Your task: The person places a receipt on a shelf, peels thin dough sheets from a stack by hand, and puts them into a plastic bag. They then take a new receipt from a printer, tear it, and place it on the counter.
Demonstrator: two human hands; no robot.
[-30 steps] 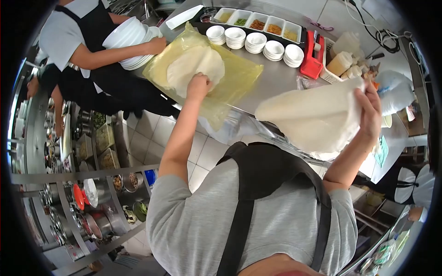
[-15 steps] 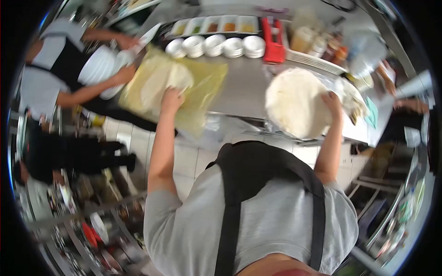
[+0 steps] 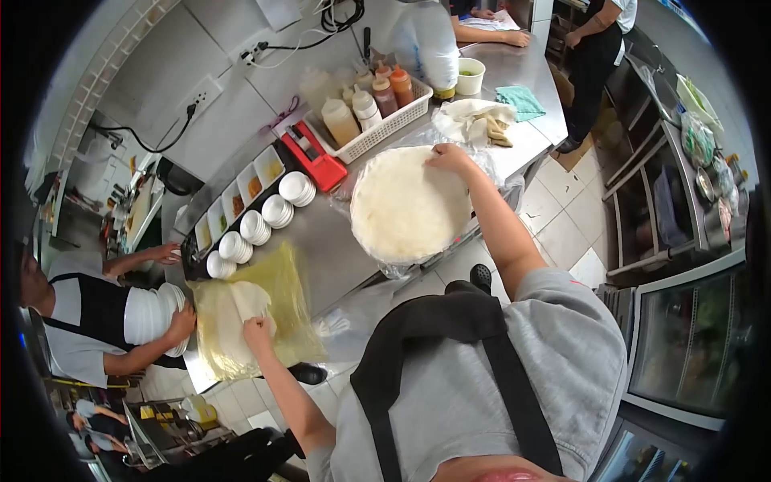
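My left hand (image 3: 259,333) is closed on the edge of a pale, thin flatbread (image 3: 227,321), which lies folded on a yellow plastic sheet (image 3: 293,321) at the table's left end. Farther right, a large round stack of flatbreads (image 3: 409,205) rests on clear plastic wrap at the table's front edge. The fingers of my right hand (image 3: 451,158) pinch the stack's upper right rim. A crumpled cream cloth (image 3: 474,120) lies just beyond that hand.
Stacks of small white dishes (image 3: 255,227) line a black condiment tray (image 3: 238,205). A red dispenser (image 3: 315,157) and a white basket of sauce bottles (image 3: 381,132) stand behind the flatbreads. At left, a co-worker (image 3: 88,313) holds white plates (image 3: 154,315). Another person's arm (image 3: 506,36) rests at the far end.
My view has swung toward the right. Both my hands keep their grips on the flatbreads. The co-worker's far hand has moved to the end of the condiment tray.
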